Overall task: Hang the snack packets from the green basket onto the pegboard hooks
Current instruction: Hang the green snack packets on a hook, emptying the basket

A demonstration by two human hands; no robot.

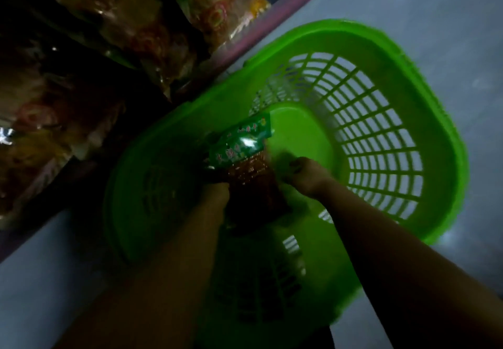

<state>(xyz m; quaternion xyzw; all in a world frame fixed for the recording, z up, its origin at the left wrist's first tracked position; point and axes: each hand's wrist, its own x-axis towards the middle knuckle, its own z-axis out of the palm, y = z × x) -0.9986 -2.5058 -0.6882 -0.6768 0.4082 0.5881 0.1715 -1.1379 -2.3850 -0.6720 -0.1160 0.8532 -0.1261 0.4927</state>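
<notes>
While both the left hand point(217, 188) and right hand point(302, 177) grip it, the snack packet point(246, 169) points its green header up-right over the green basket point(386, 142).

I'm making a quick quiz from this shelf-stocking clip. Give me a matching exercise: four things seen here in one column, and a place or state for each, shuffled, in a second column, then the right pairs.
Things:
1. green basket
2. snack packet
3. left hand
4. hanging packets

Places or states:
A. up at the top left, beside the basket
B. holds the packet at its lower, brownish part
C. on the pale floor, its solid bottom bare on the right
D. green-topped, held over the basket's inside

Pairs: 1-C, 2-D, 3-B, 4-A

The right hand is blurred, so its grip is left out.
</notes>
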